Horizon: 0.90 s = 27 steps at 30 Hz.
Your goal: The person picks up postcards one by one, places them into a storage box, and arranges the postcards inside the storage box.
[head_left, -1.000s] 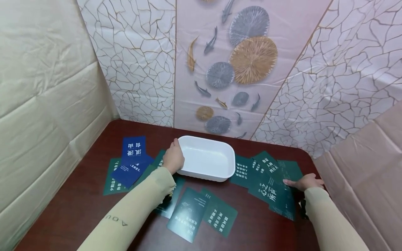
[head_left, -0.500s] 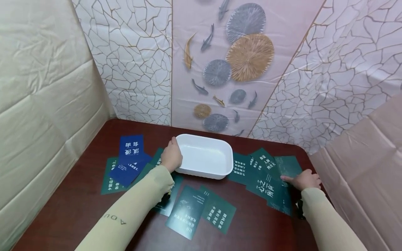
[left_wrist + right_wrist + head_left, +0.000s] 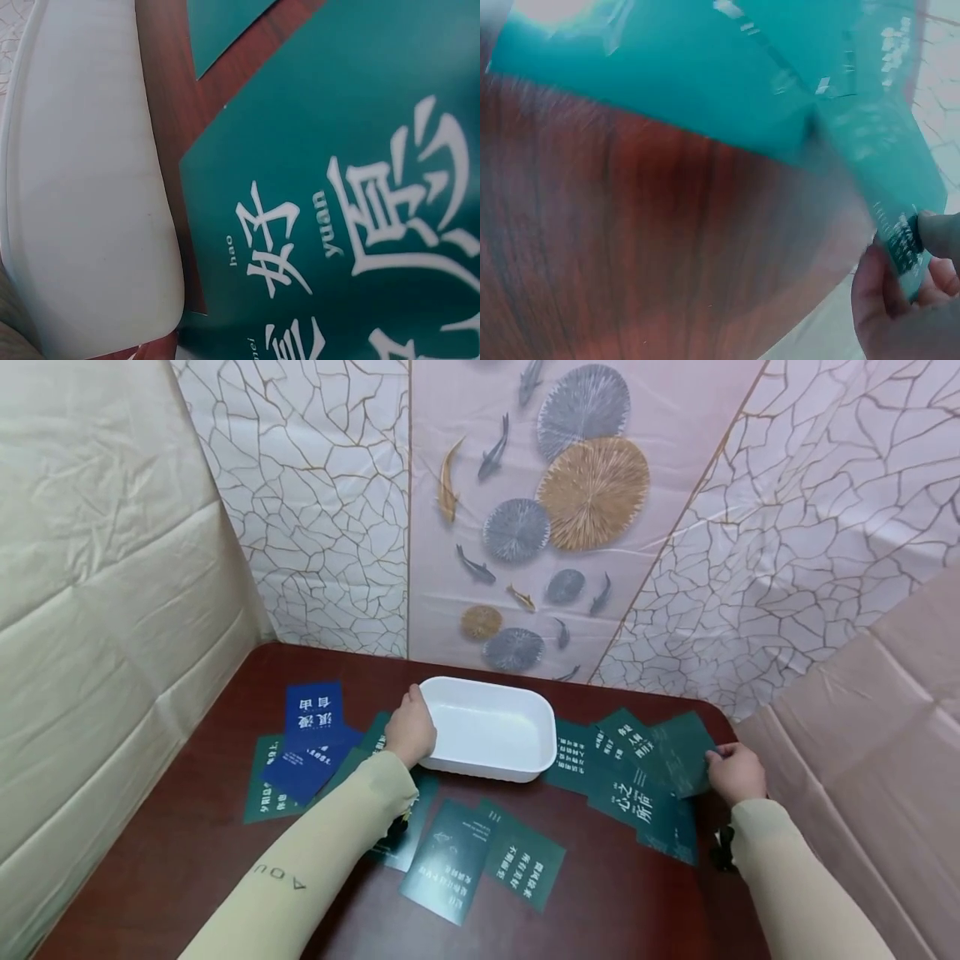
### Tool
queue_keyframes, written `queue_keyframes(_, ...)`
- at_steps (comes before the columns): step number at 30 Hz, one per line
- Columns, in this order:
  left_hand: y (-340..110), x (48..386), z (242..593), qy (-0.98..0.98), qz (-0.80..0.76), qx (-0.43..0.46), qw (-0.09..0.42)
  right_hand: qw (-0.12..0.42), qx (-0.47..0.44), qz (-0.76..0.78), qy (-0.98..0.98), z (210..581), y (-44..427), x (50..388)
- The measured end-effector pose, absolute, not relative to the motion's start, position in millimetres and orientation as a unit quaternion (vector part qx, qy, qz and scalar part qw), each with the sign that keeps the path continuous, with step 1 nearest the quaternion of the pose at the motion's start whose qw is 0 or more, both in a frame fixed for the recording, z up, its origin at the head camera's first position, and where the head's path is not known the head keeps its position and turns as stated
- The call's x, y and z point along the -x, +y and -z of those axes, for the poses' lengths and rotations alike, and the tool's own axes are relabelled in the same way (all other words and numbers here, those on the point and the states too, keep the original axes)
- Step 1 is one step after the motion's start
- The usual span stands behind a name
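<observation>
Pinching: my right hand (image 3: 738, 772) had a green card (image 3: 681, 752) by its edge, thumb on one face, fingers on the other.
Held card: it was at the right end of the tabletop (image 3: 600, 893), overlapping other green cards in the head view and tilted up toward my fingers; I couldn't tell whether its far edge touched them.
Left hand: my left hand (image 3: 411, 731) rested against the left end of the white tray (image 3: 487, 731); I couldn't tell if my fingers curled round the rim.
White tray: it sat near the back, between the card groups.
Right-hand cards: a green card with large white characters (image 3: 633, 797) lay among several overlapping others.
Blue cards: one (image 3: 313, 706) overlapped another (image 3: 303, 774) on the left, with a green card (image 3: 258, 797) partly beneath.
Front cards: a grey-green card (image 3: 450, 860) overlapped a green one (image 3: 528, 860).
Sleeves: my left sleeve (image 3: 292, 877) crossed over more cards.
</observation>
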<state>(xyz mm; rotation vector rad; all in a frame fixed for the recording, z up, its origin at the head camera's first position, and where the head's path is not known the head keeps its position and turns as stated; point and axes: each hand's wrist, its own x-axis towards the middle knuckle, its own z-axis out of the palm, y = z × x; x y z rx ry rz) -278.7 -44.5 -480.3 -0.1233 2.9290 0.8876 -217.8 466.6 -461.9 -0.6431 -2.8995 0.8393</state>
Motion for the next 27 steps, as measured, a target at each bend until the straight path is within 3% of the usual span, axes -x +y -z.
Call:
queue_keyframes(5,-46,280,478,0.952,-0.300,0.039,0.043,0.045,0.174,-0.303,-0.936,449,457,219)
queue_keyframes(16,-64,277,480,0.891,-0.437,0.057,0.107,0.069,0.105,-0.326,-0.937,415,396,234)
queue_keyframes(27,-56,282,483,0.927,-0.360,0.055,0.090,0.047,-0.031,-0.380,-0.923,389,297,260)
